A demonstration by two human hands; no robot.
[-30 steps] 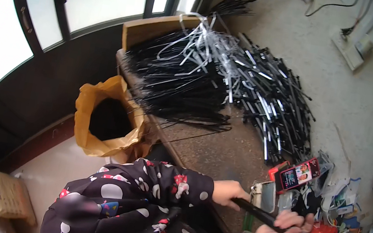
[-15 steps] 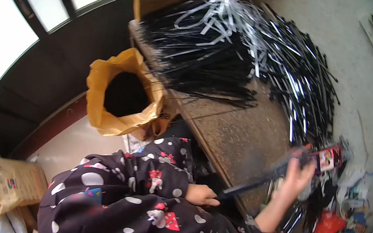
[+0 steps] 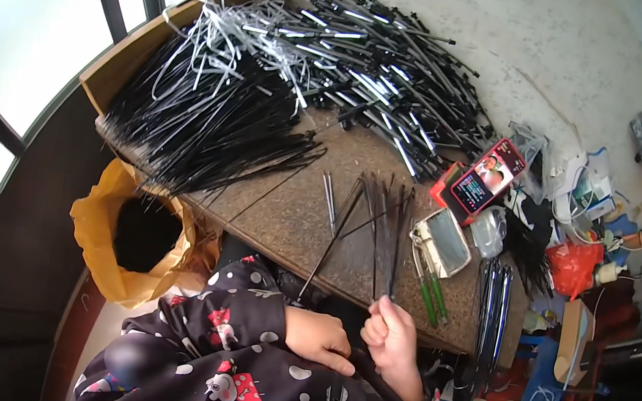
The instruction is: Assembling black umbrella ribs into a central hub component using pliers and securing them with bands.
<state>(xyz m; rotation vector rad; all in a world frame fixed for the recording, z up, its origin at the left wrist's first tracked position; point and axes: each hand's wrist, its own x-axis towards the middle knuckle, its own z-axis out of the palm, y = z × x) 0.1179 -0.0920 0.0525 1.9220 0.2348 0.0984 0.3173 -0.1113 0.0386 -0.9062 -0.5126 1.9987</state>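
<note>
My right hand (image 3: pixel 392 340) is closed near the table's front edge. It grips the lower ends of thin black strips like cable ties (image 3: pixel 384 242), which fan out away from me over the brown table (image 3: pixel 283 220). My left hand (image 3: pixel 318 339) lies beside it, back upward and thumb pointing right. Its fingers curl under, so anything inside them is hidden. Loose black strips (image 3: pixel 327 249) lie just beyond the left hand. Right of the fan are two green-handled tools (image 3: pixel 434 298) and a small framed mirror-like case (image 3: pixel 444 244).
A large pile of black strips (image 3: pixel 216 113) with clear ribbons (image 3: pixel 222 33) covers the far left. Black bundles (image 3: pixel 394 76) are heaped behind. A lit phone (image 3: pixel 490 179) stands at right, near a red bag (image 3: pixel 571 266). An open brown paper bag (image 3: pixel 99 217) stands left.
The view has turned right. My right hand has come down from near the phone toward my left hand. The dark bundle once stretched between both hands now fans across the table from my right hand.
</note>
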